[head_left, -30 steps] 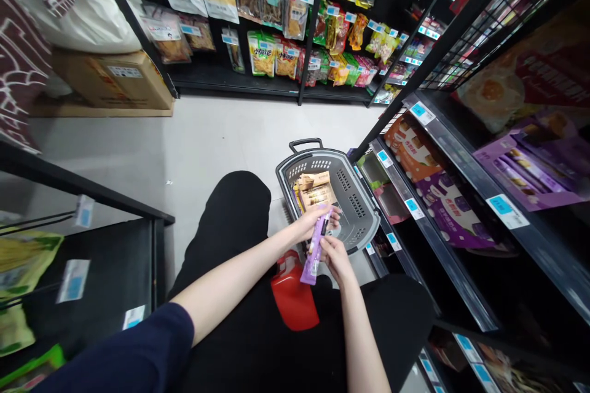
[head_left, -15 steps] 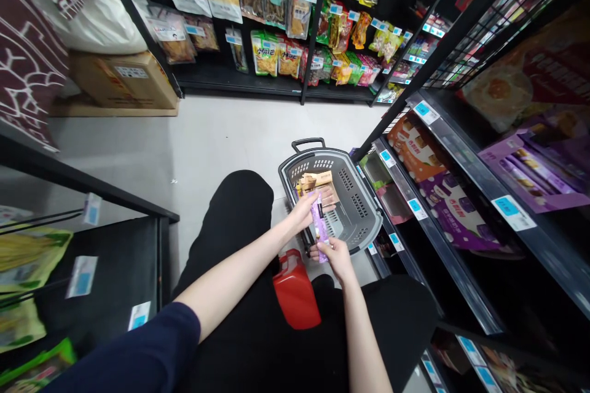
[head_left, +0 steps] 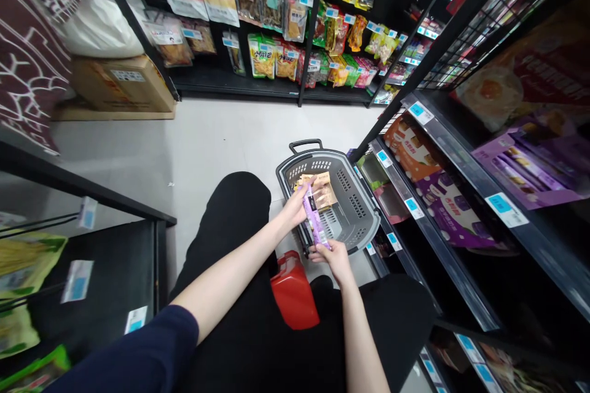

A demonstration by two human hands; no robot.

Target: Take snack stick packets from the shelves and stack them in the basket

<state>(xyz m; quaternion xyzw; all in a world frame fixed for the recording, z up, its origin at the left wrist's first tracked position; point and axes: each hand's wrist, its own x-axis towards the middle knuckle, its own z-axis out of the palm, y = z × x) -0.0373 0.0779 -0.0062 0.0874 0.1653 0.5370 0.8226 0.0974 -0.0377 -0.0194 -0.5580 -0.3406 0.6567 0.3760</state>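
Purple packet: a long, narrow purple packet is held by its two ends over the near rim of the basket, tilted so its far end leans toward the person's left; a two-ended hold keeps a slim, floppy wrapper straight.
Left hand: the left hand pinches the packet's far end, fingers closed on it from the left side.
Right hand: the right hand pinches the near, lower end between thumb and fingertips, palm turned down, just nearer than the basket's edge.
Basket: the grey shopping basket stands on the floor straight beyond the two grips, its black handle on the far side, open top facing up so goods can go in or come out from above.
Tan packets: flat tan packets lie in the basket's far-left part, just beyond the left-hand grip and partly hidden by it.
Red container: a red container sits nearer than the right-hand grip, between the person's black-clad knees, which judging by the low view are bent in a crouch.
Shelving: to the right of the grips, black shelves carry purple and orange boxes behind blue price tags.
Floor: pale floor spreads beyond and left.
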